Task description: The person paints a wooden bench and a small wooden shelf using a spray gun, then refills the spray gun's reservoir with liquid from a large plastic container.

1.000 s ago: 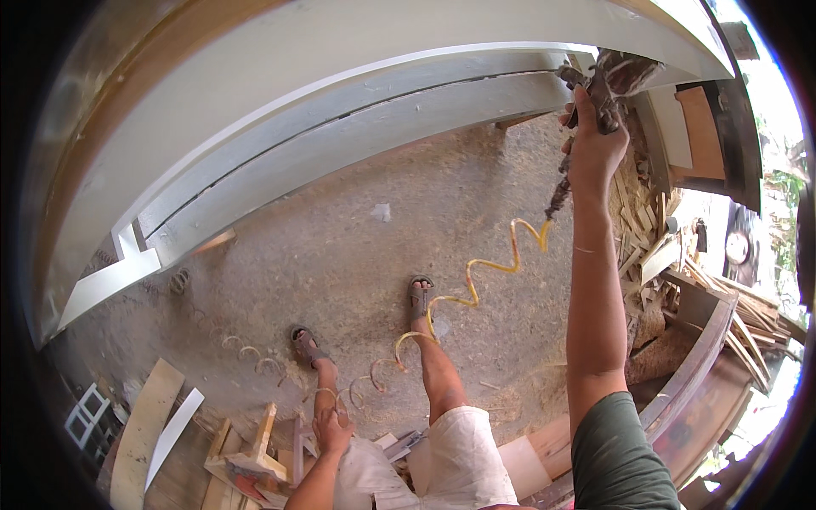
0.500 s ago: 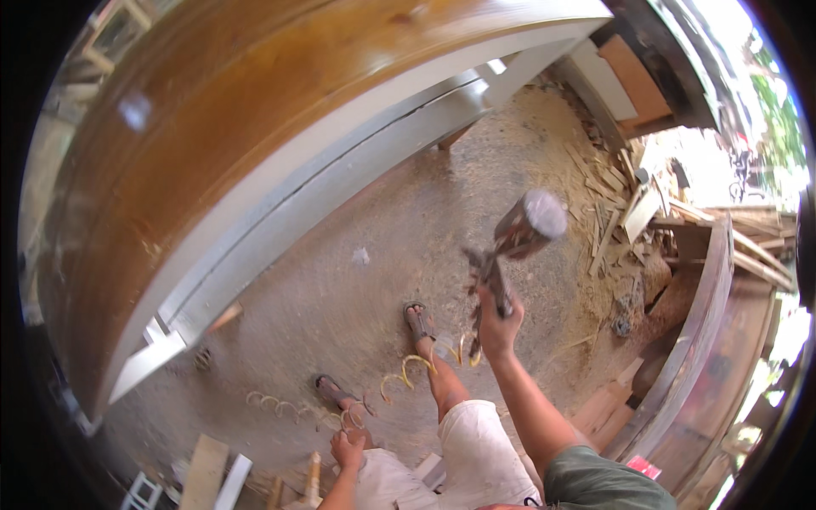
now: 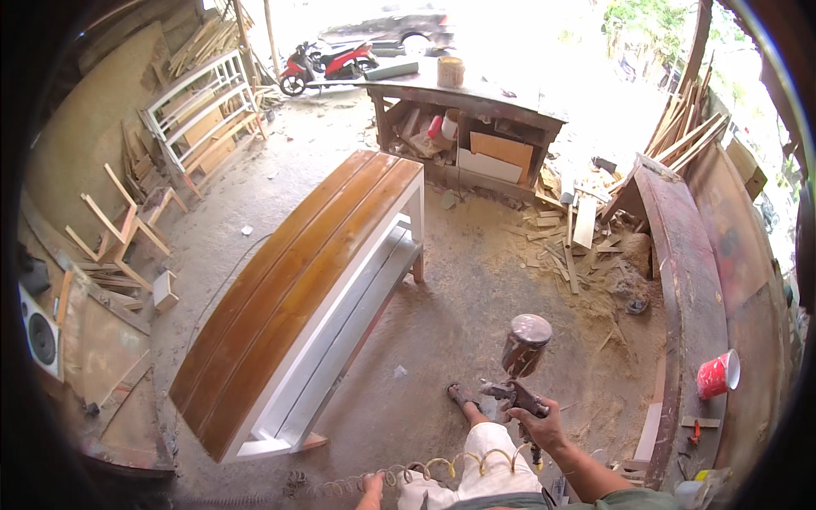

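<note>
My right hand point(image 3: 541, 425) is closed round the grip of a spray gun point(image 3: 516, 394), low in front of my right thigh. A dented metal paint cup point(image 3: 526, 340) sits on top of the gun. Below my left knee, my left hand point(image 3: 371, 484) is closed on the yellowish coiled air hose point(image 3: 451, 467), partly cut off by the lower edge. The hose stretches across my lap toward the gun. Ahead to the left stands a wooden bench point(image 3: 293, 306) with a glossy brown slatted top and a white frame and lower shelf. The gun is apart from it.
A long worn wooden beam point(image 3: 693, 297) curves along my right, bearing a red paint-stained cup point(image 3: 718, 375). Offcuts and sawdust point(image 3: 565, 234) cover the floor before it. Farther off are a workbench point(image 3: 501, 106), a red motorbike point(image 3: 327, 64), a white slatted frame point(image 3: 204, 119) and a loudspeaker point(image 3: 40, 332).
My view has lifted and swung back, so the whole bench and yard show. The right hand with the spray gun has dropped lower and away from the bench top; the left still grips the hose.
</note>
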`<state>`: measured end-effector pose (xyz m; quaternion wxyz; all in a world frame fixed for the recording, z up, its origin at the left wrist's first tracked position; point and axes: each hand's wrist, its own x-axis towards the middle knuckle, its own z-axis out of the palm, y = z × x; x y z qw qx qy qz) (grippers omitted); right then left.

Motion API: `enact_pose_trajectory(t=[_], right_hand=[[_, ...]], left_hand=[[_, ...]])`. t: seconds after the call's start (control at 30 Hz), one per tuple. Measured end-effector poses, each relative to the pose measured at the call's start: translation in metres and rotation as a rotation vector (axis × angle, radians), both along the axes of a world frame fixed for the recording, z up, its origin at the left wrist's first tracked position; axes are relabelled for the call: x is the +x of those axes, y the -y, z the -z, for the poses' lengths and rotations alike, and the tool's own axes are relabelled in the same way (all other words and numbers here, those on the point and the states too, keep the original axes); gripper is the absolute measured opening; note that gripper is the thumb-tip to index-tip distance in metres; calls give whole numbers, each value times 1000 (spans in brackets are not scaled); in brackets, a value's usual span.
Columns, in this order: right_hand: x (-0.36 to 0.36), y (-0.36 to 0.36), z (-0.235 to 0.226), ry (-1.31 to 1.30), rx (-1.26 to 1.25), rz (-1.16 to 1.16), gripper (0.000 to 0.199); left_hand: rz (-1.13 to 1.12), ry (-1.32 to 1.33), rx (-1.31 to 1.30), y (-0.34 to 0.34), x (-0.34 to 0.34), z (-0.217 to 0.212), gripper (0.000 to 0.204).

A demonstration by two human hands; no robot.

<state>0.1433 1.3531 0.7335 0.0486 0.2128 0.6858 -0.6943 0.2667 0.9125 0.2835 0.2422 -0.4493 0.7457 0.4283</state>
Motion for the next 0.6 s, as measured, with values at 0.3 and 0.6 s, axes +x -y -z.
enact_pose_trajectory(t=[0.3, 0.6], right_hand=[[129, 62, -58, -3, 62, -83, 16], [146, 80, -68, -312, 22, -536, 33]], left_hand=[[192, -19, 89, 90, 41, -123, 34], [-52, -52, 175, 77, 128, -155, 34]])
